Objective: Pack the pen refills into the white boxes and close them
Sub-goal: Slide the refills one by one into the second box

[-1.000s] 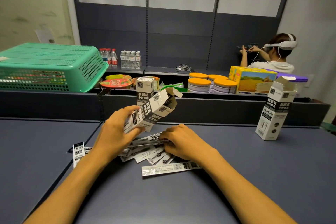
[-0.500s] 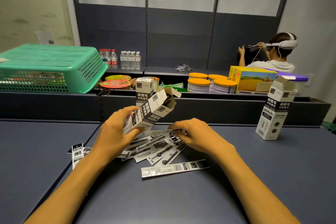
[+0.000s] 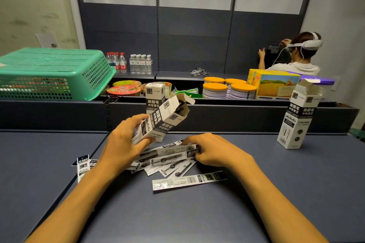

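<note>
While the left hand (image 3: 126, 140) keeps its grip on the tilted open box (image 3: 162, 118), mouth facing up-right, a few stray refill packs (image 3: 84, 164) lie just left of its wrist. Between both hands the loose pile (image 3: 164, 163) sits fanned out. Right hand (image 3: 213, 152) has moved from flat on the pile a second ago to pinching one refill pack (image 3: 177, 152), end lifted. One pack (image 3: 187, 180) lies near that hand. Another open box (image 3: 300, 116) stands well right. Likely next: slide pack into box.
</note>
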Tool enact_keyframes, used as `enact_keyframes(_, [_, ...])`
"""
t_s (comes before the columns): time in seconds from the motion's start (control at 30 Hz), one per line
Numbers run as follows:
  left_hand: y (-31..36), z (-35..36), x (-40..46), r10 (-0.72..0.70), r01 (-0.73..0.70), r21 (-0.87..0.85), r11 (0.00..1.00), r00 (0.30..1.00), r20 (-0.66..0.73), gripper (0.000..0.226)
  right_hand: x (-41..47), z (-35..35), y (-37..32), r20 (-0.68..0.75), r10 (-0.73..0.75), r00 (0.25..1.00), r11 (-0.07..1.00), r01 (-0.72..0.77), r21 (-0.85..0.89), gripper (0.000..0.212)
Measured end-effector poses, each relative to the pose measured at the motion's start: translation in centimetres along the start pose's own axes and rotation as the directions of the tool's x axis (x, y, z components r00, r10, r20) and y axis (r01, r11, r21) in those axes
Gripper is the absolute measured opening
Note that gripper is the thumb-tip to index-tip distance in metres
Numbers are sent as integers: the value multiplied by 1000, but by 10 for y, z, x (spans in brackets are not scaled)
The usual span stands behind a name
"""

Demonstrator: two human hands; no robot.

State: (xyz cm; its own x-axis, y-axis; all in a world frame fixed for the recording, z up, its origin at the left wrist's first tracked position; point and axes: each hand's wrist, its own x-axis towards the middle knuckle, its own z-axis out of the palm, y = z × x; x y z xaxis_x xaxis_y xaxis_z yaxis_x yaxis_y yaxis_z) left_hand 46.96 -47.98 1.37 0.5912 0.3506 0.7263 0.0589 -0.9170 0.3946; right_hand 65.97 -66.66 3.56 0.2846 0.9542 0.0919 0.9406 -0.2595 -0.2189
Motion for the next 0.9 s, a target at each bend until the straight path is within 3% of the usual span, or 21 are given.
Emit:
enact_keyframes(0.33, [0, -1, 0, -2, 3, -3, 1000, 1000, 4, 65, 1, 2, 1, -14, -51, 999, 999, 51, -15, 21])
enact_keyframes(0.6, [2, -2, 0, -13, 14, 16, 1000, 1000, -24, 64, -19, -33, 13, -225, 1, 974, 995, 21, 97, 18])
enact_keyframes(0.73, [-2, -2, 1, -29, 31, 30, 999, 998, -49, 64, -39, -57, 31, -440, 71, 895, 975, 31, 220, 19])
enact_keyframes(0.9, [-1, -1, 2, -25, 27, 39, 999, 999, -44, 63, -53, -70, 46, -651, 100, 753, 984, 22, 177, 23])
